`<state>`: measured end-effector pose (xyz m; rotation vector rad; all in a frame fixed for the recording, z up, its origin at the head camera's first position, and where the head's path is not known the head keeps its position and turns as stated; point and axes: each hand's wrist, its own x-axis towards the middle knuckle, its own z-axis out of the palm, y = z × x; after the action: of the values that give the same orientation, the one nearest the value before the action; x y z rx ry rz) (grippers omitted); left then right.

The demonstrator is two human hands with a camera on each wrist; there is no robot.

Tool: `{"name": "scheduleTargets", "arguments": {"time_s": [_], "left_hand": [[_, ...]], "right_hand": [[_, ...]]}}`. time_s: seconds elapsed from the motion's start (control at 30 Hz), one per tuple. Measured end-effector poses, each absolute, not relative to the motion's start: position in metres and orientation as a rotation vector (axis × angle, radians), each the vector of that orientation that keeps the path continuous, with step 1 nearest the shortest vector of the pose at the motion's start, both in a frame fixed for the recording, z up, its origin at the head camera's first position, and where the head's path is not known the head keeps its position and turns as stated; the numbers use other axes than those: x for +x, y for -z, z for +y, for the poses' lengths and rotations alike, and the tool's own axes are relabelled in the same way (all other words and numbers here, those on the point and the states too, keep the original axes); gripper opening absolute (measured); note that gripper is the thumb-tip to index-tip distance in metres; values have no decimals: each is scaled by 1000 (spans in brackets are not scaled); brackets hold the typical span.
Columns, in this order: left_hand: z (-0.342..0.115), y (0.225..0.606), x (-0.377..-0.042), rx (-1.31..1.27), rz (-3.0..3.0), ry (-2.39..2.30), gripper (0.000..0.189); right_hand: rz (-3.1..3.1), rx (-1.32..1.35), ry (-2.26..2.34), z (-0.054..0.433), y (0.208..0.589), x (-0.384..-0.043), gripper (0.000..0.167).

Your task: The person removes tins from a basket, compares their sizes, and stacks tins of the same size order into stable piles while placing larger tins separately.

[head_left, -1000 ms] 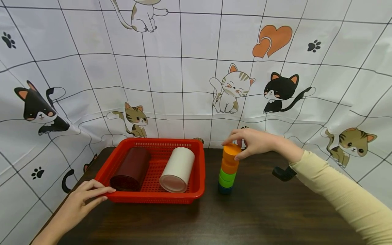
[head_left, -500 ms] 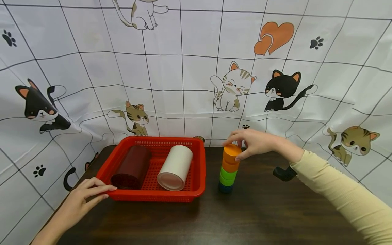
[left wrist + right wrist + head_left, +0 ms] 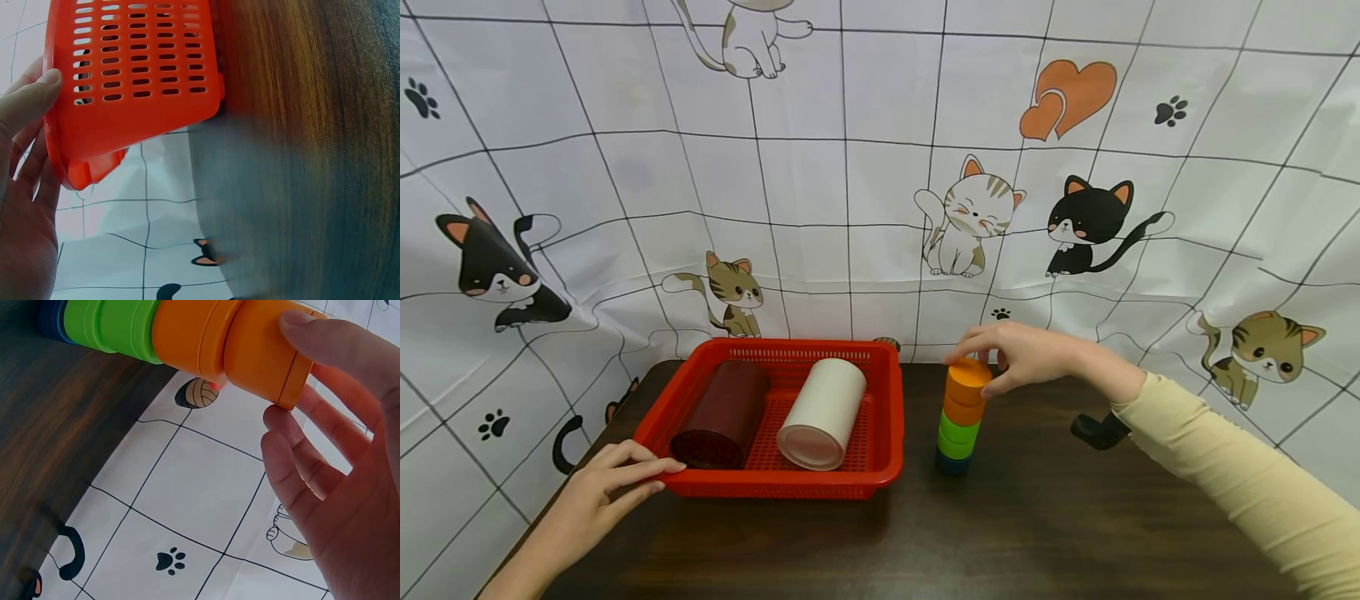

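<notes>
A stack of small round tubs stands upright on the table in the head view: a dark blue tub [image 3: 953,462] at the bottom, green tubs [image 3: 958,436] above it, then orange ones. My right hand [image 3: 1026,357] pinches the top orange tub [image 3: 262,350], thumb on its near side and fingers round the far side. At the front left corner of a red plastic basket [image 3: 775,483], my left hand [image 3: 598,492] grips the rim. Its thumb lies on the outer wall in the left wrist view, with the other fingers behind the rim.
Inside the basket lie a dark brown cylinder [image 3: 722,415] and a white cylinder [image 3: 823,412]. The dark wooden table [image 3: 1000,533] meets a white cat-print sheet [image 3: 880,183] at the back.
The white cylinder has rolled a little to the left inside the basket. My right hand and the top orange tub have come down very slightly. The left hand stays at the rim.
</notes>
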<state>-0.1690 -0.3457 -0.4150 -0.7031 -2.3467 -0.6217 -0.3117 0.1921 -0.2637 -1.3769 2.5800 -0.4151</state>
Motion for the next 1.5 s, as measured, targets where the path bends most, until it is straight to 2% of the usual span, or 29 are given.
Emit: {"name": "scheduleTargets", "arguments": {"time_s": [0.23, 0.5, 0.7, 0.87, 1.0, 1.5], "left_hand": [[-346, 415, -169, -697, -2349, 604, 59], [-348, 416, -170, -702, -2346, 603, 57], [-349, 416, -169, -703, -2347, 603, 58], [-349, 416, -168, -707, -2348, 608, 57], [-349, 415, -168, -703, -2354, 607, 57], [-346, 415, -169, -702, -2360, 608, 56]], "right_hand": [[2554, -1377, 430, 193, 264, -311, 54], [2577, -1323, 422, 193, 261, -309, 64], [2600, -1352, 379, 182, 252, -308, 57], [2604, -1396, 317, 163, 242, -309, 50], [2573, -1431, 243, 145, 235, -309, 50], [2474, -1557, -101, 64, 224, -314, 69]]}}
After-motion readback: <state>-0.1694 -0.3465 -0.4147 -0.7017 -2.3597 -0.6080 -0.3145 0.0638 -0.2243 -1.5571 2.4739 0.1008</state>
